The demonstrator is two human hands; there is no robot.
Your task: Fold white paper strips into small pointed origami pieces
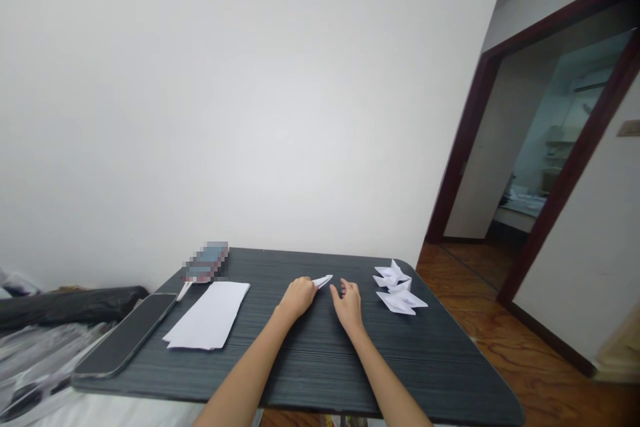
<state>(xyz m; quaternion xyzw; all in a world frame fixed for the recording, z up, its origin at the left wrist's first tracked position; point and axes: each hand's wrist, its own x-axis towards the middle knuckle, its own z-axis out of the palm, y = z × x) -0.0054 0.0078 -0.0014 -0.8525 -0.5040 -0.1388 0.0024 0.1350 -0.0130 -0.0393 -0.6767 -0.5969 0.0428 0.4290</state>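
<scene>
My left hand (299,296) is closed around a narrow piece of folded white paper (323,281), whose pointed end sticks out to the right. Just right of that tip, my right hand (348,303) has its fingers apart and holds nothing; a small gap separates it from the paper. Several folded white paper shapes with pointed tips (401,297) lie grouped on the dark table (320,360), to the right of my right hand. Part of the folded paper is hidden inside my left hand.
White paper sheets (210,317) lie stacked on the table's left side. Behind them is a blurred-out object (207,261). A dark, flat, phone-like slab (127,337) lies along the left edge. A white wall (300,113) rises behind the table; a doorway (525,133) opens at right.
</scene>
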